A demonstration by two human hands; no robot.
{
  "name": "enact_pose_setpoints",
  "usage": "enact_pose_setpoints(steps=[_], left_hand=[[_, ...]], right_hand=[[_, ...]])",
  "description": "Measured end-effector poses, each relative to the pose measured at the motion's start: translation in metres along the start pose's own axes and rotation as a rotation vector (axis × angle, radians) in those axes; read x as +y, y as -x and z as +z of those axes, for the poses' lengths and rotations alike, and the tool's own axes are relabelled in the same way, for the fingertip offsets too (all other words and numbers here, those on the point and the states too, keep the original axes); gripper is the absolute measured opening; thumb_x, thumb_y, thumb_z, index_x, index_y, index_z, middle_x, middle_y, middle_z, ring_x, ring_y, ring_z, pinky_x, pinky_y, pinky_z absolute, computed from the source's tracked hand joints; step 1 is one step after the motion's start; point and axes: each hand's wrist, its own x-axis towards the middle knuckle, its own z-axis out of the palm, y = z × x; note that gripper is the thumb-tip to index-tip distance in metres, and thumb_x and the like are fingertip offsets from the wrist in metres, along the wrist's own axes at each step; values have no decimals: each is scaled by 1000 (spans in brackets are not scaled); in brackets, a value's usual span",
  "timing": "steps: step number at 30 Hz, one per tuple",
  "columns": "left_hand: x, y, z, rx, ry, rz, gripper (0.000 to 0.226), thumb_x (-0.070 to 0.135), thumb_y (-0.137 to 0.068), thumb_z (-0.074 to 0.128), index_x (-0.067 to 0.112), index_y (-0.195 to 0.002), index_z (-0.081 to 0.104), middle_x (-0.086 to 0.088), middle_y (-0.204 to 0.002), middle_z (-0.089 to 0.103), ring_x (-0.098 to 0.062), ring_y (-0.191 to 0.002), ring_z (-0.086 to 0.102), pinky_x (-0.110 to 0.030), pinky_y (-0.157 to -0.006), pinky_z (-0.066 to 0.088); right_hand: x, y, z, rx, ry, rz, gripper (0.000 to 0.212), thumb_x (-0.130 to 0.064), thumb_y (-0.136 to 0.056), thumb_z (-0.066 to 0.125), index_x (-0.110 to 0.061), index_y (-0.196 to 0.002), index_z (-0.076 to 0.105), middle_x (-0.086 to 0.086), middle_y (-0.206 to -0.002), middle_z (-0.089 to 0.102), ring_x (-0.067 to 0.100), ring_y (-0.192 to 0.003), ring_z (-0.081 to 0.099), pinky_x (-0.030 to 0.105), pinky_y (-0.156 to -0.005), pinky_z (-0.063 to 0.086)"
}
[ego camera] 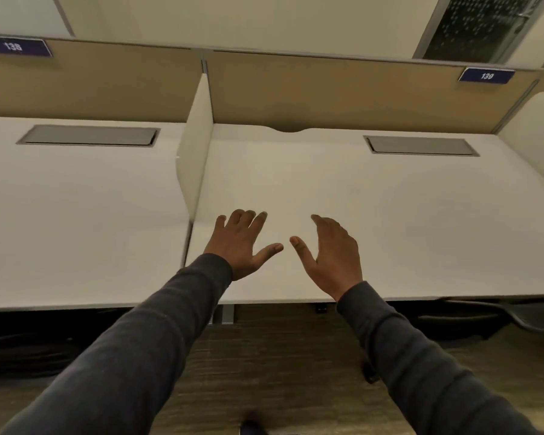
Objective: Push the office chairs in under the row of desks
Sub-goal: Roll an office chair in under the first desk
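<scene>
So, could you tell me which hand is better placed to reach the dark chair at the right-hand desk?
Right, I would say. The right hand hovers open nearer the dark chair showing at the front edge of the white desk labelled 139. The left hand, also open, sits farther away, by the white divider panel.

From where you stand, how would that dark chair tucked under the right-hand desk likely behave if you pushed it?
The chair should glide, assuming casters, which are hidden. The floor looks carpeted, so expect some drag. It might swivel if pushed off-centre.

Tan partition panels [327,95] behind, striped brown carpet [280,365] below.
</scene>
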Motion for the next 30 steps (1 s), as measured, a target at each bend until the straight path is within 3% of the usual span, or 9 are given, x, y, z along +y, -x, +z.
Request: enact_pose_setpoints(steps=[10,18,30], left_hand=[[-159,103,-18,58,32,43,94,82,-85,9,20,-153,27,-5,-154,37,-26,-142,28,-53,-113,25],[-319,219,-25,-4,19,33,98,84,-81,3,22,-153,28,-3,-154,37,-25,-141,28,-51,-112,25],[-477,270,-6,-88,50,9,98,84,-80,3,23,-151,30,-3,-152,40,-25,-140,30,-51,-111,26]], right_hand=[[-178,34,76,27,-33,-7,83,-77,-92,29,-17,-149,39,5,-147,50,24,-134,47,45,-107,38],[-353,108,141,27,-67,56,84,-80,-89,25,-22,-149,38,3,-149,48,22,-134,47,45,-108,38],[-483,118,236,-91,-137,183,85,-84,-88,26,-26,-149,37,0,-151,45,18,-136,45,47,-111,39]])
